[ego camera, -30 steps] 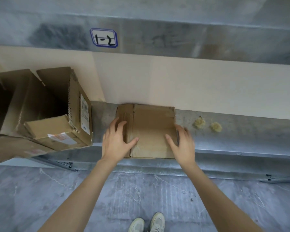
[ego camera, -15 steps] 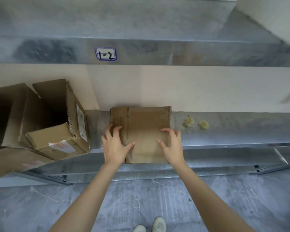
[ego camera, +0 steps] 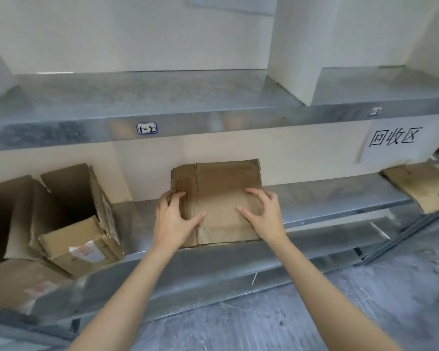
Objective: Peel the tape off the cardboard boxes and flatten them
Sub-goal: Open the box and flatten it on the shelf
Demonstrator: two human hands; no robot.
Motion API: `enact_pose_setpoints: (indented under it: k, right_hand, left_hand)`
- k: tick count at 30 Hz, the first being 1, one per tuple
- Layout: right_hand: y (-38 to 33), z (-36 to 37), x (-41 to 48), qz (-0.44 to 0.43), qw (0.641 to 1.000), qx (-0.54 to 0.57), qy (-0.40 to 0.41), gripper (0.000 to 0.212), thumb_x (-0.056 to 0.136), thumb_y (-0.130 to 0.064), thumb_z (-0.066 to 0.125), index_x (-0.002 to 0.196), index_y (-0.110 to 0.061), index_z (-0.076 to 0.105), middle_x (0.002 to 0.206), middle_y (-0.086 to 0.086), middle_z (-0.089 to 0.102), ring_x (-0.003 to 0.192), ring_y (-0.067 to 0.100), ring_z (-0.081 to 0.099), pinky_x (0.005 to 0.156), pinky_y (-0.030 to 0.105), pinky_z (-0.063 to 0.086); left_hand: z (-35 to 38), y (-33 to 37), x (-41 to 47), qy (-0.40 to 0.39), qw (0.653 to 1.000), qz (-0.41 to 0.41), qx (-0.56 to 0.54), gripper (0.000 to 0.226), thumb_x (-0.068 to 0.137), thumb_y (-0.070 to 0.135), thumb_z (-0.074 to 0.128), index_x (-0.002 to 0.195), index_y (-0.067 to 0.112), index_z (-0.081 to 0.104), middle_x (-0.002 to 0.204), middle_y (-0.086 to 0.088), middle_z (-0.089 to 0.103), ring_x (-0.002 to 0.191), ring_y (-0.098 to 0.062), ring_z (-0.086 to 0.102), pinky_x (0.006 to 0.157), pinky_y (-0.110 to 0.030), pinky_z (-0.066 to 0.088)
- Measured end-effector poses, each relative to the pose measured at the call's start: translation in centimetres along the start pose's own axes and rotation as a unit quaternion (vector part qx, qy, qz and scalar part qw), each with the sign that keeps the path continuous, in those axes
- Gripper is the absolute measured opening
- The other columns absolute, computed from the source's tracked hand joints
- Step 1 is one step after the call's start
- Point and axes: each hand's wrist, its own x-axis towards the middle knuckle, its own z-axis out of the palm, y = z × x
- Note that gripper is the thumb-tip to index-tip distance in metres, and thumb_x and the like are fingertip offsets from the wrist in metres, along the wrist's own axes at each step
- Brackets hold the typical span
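A flattened brown cardboard box (ego camera: 226,178) lies on the lower metal shelf (ego camera: 327,198), its far edge rising against the beige wall. My left hand (ego camera: 174,220) grips its left edge, fingers curled over the side and thumb on top. My right hand (ego camera: 262,214) is on its right part with bent, spread fingers on the top face, over the right edge. At the left stands a large open cardboard box (ego camera: 74,196) on its side. A small box with tape and a label (ego camera: 79,245) sits in its mouth.
More flattened cardboard (ego camera: 421,188) lies on the shelf at far right, below a white paper sign (ego camera: 393,138). An upper metal shelf (ego camera: 188,122) labelled 1-2 overhangs the work spot and carries a white block (ego camera: 297,46). Grey floor lies below.
My head has tilted up, bringing the upper shelf and sign into view. Both hands have slid from the cardboard's sides onto its top, and its far edge now sits higher against the wall.
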Motion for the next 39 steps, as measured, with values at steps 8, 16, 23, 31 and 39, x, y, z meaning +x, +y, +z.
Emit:
enact_pose_setpoints:
  k: [8, 16, 23, 31, 39]
  right_hand:
    - [0.7, -7.9, -0.2, 0.005, 0.995, -0.048, 0.092, 0.047, 0.077, -0.038, 0.079, 0.119, -0.036, 0.059, 0.121, -0.006, 0.057, 0.113, 0.006, 0.053, 0.095, 0.03, 0.043]
    - [4.3, -20.2, -0.4, 0.01, 0.991, -0.075, 0.111, 0.055, 0.075, -0.033, 0.081, 0.125, -0.034, 0.058, 0.125, -0.003, 0.053, 0.115, 0.008, 0.051, 0.096, 0.023, 0.036]
    - [9.1, -32.9, -1.1, 0.031, 0.985, -0.084, 0.148, 0.054, 0.079, -0.032, 0.079, 0.128, -0.033, 0.055, 0.124, -0.005, 0.047, 0.115, 0.007, 0.045, 0.099, 0.027, 0.035]
    - [15.3, -41.8, -0.8, 0.083, 0.969, -0.123, 0.199, 0.053, 0.081, -0.038, 0.076, 0.128, -0.039, 0.052, 0.13, -0.005, 0.049, 0.117, 0.01, 0.047, 0.086, 0.03, 0.036]
    - [22.1, -47.7, 4.5, 0.112, 0.97, -0.081, 0.201, 0.051, 0.081, -0.044, 0.075, 0.127, -0.038, 0.053, 0.132, -0.007, 0.048, 0.11, 0.004, 0.042, 0.09, 0.029, 0.036]
  left_hand:
    - [2.9, 7.5, 0.2, -0.018, 0.998, 0.056, 0.037, 0.068, 0.074, 0.048, 0.079, 0.131, 0.022, 0.053, 0.143, -0.003, 0.034, 0.127, -0.032, 0.035, 0.101, -0.04, 0.04]
    - [10.4, 17.7, -0.3, -0.047, 0.993, 0.104, 0.006, 0.066, 0.076, 0.048, 0.079, 0.13, 0.022, 0.051, 0.142, -0.005, 0.035, 0.128, -0.031, 0.034, 0.099, -0.039, 0.041]
    - [19.0, 28.5, -2.3, -0.074, 0.983, 0.161, -0.037, 0.066, 0.076, 0.048, 0.079, 0.13, 0.021, 0.051, 0.14, -0.002, 0.036, 0.126, -0.028, 0.035, 0.098, -0.035, 0.037]
    - [26.8, 36.8, -2.8, -0.126, 0.969, 0.212, -0.023, 0.063, 0.079, 0.043, 0.077, 0.132, 0.019, 0.052, 0.142, -0.001, 0.034, 0.128, -0.026, 0.036, 0.101, -0.036, 0.038]
    - [35.6, 41.5, 1.2, -0.166, 0.962, 0.215, -0.028, 0.059, 0.08, 0.044, 0.076, 0.13, 0.021, 0.054, 0.139, -0.001, 0.039, 0.126, -0.026, 0.039, 0.096, -0.03, 0.037]
